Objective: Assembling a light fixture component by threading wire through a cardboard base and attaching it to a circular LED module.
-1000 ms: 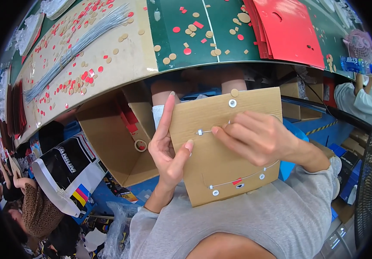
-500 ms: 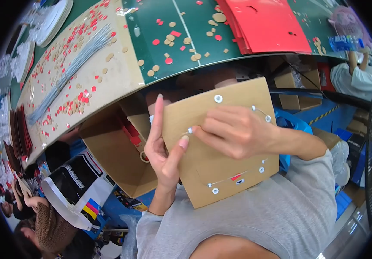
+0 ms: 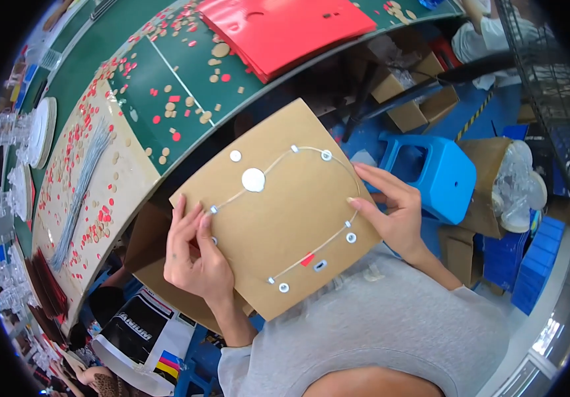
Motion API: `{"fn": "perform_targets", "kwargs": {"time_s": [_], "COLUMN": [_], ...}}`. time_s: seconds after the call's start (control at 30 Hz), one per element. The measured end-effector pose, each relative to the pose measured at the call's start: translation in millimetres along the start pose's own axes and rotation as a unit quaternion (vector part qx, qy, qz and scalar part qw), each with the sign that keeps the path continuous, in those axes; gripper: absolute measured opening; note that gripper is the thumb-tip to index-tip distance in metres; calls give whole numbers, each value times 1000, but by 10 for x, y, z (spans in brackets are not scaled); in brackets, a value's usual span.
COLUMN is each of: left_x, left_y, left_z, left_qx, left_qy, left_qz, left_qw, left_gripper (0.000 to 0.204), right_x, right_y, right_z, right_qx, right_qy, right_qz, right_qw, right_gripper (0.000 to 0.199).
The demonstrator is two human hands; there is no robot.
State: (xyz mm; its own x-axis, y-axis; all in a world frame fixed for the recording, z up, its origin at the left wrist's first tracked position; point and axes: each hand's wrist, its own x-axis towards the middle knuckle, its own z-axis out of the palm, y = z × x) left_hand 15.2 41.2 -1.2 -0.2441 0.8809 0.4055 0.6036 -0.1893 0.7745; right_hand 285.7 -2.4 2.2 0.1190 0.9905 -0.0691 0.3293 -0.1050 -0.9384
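A brown cardboard panel (image 3: pixel 278 218) is tilted in front of my chest. A thin pale cord (image 3: pixel 278 162) runs across its face through several small white clips, beside metal-rimmed eyelets (image 3: pixel 326 155). A round white disc (image 3: pixel 253 180) sits on the upper part, and a small red piece (image 3: pixel 307 259) lies at the lower cord. My left hand (image 3: pixel 199 261) grips the left edge, fingers bent over the face. At the right edge, my right hand (image 3: pixel 391 208) holds the panel, thumb on its face near the curved cord and the fingers along the rim.
Beyond the panel stands a green table (image 3: pixel 185 126) strewn with red and tan cut-outs, a stack of red sheets (image 3: pixel 285 33) and a bundle of grey wires (image 3: pixel 80 198). A blue stool (image 3: pixel 453 182) stands to the right. An open cardboard box (image 3: pixel 149 248) is under the table.
My right hand has left the clip on the panel's left part and moved to the right edge. The panel has turned, and the white disc now shows. The view has shifted to the right.
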Motion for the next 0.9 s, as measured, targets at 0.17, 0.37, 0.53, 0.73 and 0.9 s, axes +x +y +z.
{"fn": "perform_targets", "kwargs": {"time_s": [0.17,0.37,0.53,0.73,0.9], "left_x": [-84,-164,-159,-98,-32], "left_y": [-102,-152,-149,-55,28], "left_z": [-32,-21,-57,-46,-128], "left_qx": [-11,-9,22,23,-18], "left_qy": [-8,67,113,63,17], "left_qz": [41,97,183,37,14], "left_qw": [999,993,976,997,1000], "left_gripper": [7,13,12,12,18], "right_x": [11,9,83,168,321], "right_y": [-37,75,-79,-152,-216], "right_z": [110,111,135,58,54], "right_qx": [-104,-141,-177,-152,-177], "right_qy": [53,50,8,-50,-108], "right_qz": [-109,-194,-226,-193,-225], "right_qw": [987,970,958,968,952], "right_gripper": [48,45,47,51,55]}}
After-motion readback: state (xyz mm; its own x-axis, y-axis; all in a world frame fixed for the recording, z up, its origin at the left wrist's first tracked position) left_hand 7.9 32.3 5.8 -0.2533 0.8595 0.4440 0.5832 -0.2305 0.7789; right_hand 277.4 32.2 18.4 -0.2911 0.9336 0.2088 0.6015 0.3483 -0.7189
